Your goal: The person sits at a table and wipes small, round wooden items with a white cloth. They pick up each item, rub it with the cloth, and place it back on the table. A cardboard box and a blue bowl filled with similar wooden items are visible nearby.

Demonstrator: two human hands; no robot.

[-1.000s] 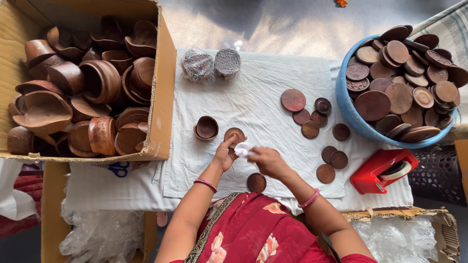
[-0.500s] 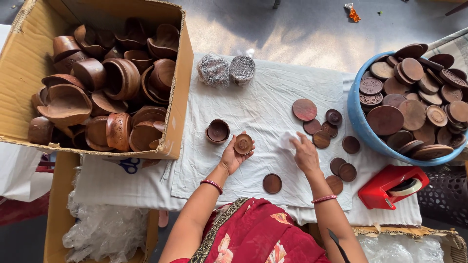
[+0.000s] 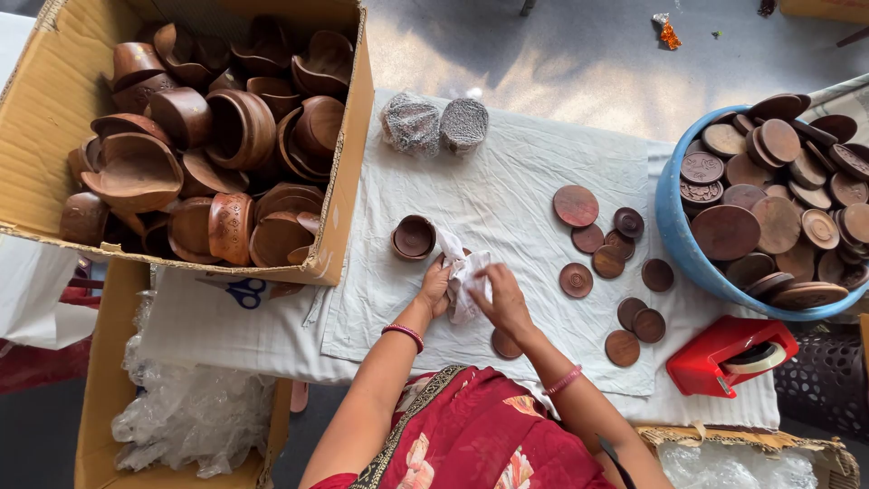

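My left hand (image 3: 435, 285) and my right hand (image 3: 501, 299) meet over the white cloth (image 3: 507, 190), both closed around a crumpled white wrap (image 3: 466, 276) that covers a small round wooden piece; the piece itself is almost fully hidden. A small wooden bowl (image 3: 414, 237) stands on the cloth just left of my left hand. One wooden lid (image 3: 505, 344) lies under my right wrist. Several round wooden lids (image 3: 606, 254) lie scattered to the right of my hands.
A cardboard box (image 3: 348, 145) full of wooden bowls sits at the left. A blue tub (image 3: 674, 235) of wooden lids is at the right, a red tape dispenser (image 3: 724, 358) below it. Two wrapped bundles (image 3: 434, 122) lie at the cloth's far edge. Scissors (image 3: 240, 292) and plastic wrap (image 3: 190, 417) lie lower left.
Half a second ago my left hand held a bare wooden piece and my right hand reached right. Now both hands are together with white wrap around the piece.
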